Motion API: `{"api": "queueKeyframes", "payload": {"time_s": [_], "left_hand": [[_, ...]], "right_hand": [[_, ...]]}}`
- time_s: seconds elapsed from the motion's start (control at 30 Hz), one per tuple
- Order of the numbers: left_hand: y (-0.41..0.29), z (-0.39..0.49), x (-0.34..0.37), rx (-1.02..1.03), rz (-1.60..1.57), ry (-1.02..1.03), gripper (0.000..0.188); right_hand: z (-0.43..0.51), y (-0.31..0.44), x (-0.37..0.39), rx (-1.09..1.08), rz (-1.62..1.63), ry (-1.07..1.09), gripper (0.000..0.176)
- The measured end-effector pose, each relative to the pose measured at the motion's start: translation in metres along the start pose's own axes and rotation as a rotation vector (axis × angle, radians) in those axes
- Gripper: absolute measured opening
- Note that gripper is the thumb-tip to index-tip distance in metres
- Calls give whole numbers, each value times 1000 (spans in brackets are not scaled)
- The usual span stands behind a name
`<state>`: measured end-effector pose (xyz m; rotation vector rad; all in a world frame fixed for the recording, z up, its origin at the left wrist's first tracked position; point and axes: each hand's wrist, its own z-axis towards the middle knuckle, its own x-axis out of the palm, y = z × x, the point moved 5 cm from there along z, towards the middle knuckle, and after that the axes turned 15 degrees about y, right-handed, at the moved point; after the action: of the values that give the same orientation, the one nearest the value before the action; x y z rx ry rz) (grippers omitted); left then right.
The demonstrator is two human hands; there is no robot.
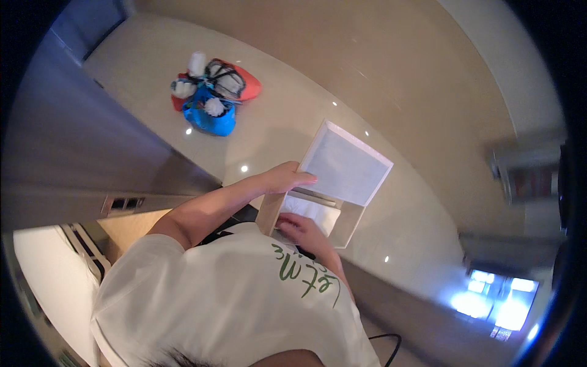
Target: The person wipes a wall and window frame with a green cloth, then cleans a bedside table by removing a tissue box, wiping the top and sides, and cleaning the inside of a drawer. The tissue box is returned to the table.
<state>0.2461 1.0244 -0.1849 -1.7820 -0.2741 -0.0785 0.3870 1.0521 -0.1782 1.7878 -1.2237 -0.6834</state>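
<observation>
A pale box (352, 222) with an open white lid (346, 160) is in front of my body. My left hand (286, 178) grips the box at its upper left corner, its thumb lying over the near edge of the lid. White folded material (312, 208), perhaps paper or cloth, lies inside the box beside a pale strip. My right hand (296, 227) reaches into the near part of the box. Its fingers are bent and blurred, and whether they hold anything is hidden.
On the glossy beige surface at upper left stand a blue bag (211, 117), an orange-red item (247, 85) with black mesh, and a white bottle-like roll (197, 64). A dark panel (114, 114) borders the left side. A wall socket plate (121, 204) is at lower left.
</observation>
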Motion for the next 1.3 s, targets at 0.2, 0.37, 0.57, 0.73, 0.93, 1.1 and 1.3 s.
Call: {"api": "queueKeyframes", "payload": {"time_s": [0.2, 0.37, 0.57, 0.73, 0.93, 1.1, 1.3], "left_hand": [[-32, -15, -130, 228, -254, -447, 41], [15, -64, -211, 169, -597, -1001, 52], [64, -128, -278, -51, -732, -1479, 56], [57, -162, -292, -56, -828, -1873, 60], [79, -131, -298, 65, -940, -2310, 53], [133, -56, -281, 381, -1368, -2587, 48], [151, 1, -285, 351, -1479, -2727, 46]], "right_hand": [[121, 65, -198, 16, 87, 163, 23], [243, 158, -293, -98, -61, 77, 18], [410, 233, -306, -151, -365, 184, 20], [596, 267, -284, -387, -921, 335, 16], [873, 191, -224, -492, -1458, 586, 21], [1028, 90, -185, -337, -1930, 842, 34], [1057, 72, -176, -738, -1927, 931, 44]]}}
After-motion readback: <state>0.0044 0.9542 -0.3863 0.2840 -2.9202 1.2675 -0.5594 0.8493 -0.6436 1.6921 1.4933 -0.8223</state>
